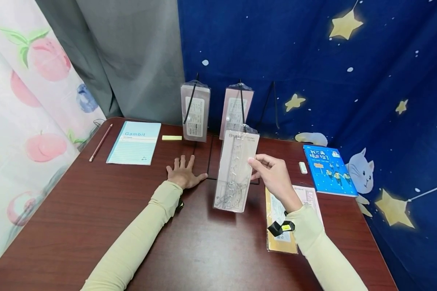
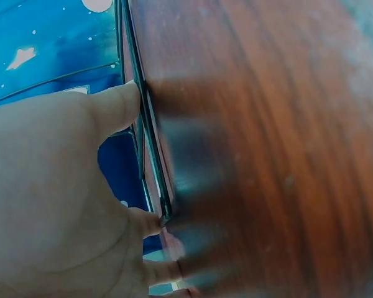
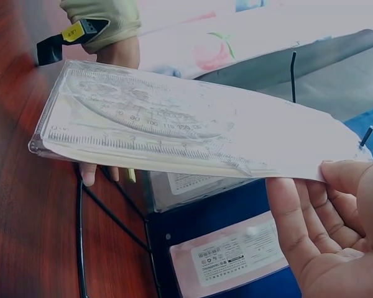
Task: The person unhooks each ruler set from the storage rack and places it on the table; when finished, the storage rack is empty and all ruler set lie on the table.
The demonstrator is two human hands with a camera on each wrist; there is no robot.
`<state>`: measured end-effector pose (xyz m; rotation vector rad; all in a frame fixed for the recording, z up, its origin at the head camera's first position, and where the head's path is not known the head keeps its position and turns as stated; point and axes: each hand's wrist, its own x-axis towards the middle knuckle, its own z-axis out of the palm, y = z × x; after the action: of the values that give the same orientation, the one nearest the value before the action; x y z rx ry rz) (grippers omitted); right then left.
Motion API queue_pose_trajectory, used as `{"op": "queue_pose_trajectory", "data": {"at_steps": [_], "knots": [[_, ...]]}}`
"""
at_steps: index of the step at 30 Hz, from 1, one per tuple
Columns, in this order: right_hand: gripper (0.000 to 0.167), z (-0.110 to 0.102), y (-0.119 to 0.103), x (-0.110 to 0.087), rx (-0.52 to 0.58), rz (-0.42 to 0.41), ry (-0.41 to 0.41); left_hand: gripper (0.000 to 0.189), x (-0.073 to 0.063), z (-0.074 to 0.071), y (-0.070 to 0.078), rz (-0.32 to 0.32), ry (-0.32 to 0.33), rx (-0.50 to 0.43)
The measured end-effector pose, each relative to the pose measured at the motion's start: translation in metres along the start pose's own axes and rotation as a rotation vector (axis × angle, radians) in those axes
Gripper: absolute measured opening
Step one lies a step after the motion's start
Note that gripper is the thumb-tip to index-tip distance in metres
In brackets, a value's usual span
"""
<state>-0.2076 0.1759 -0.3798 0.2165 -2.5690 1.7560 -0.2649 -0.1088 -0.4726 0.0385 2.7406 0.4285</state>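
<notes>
Head view: the right hand (image 1: 271,173) pinches the edge of the ruler pack (image 1: 236,169) between thumb and fingers, holding it upright and tilted slightly just in front of the rack (image 1: 209,161), above the table (image 1: 204,250). A clear ruler and a protractor show through the pack's front. Its top is close to the rack's middle hook; whether the hook passes through the pack's hole I cannot tell.

The left hand (image 1: 183,176) lies at the rack's base with its fingers spread and holding nothing; in the left wrist view, its thumb and fingertips are at the black wire.

On the rack's left hook hangs a grey pack (image 1: 196,113), on its middle hook a pink pack (image 1: 234,109). Left of the rack lie a yellow strip (image 1: 172,138), a notebook (image 1: 134,143) and, farthest out, a pencil (image 1: 101,142). To the rack's right are a white block (image 1: 303,168) and, just beyond it, a blue book (image 1: 329,171). Right and forward of the rack, partly under the right forearm, lies a yellow pack (image 1: 282,245).
</notes>
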Motion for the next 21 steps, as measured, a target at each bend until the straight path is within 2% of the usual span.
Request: {"op": "queue_pose_trajectory", "data": {"at_steps": [14,21], "knots": [[0.034,-0.005,-0.006,-0.012,-0.027,0.006,-0.016,0.093,0.000,0.000,0.001,0.002,0.001,0.007],[0.031,-0.005,-0.009,-0.018,-0.007,-0.012,-0.029,0.093,0.000,0.001,0.000,0.002,0.001,0.000]]}}
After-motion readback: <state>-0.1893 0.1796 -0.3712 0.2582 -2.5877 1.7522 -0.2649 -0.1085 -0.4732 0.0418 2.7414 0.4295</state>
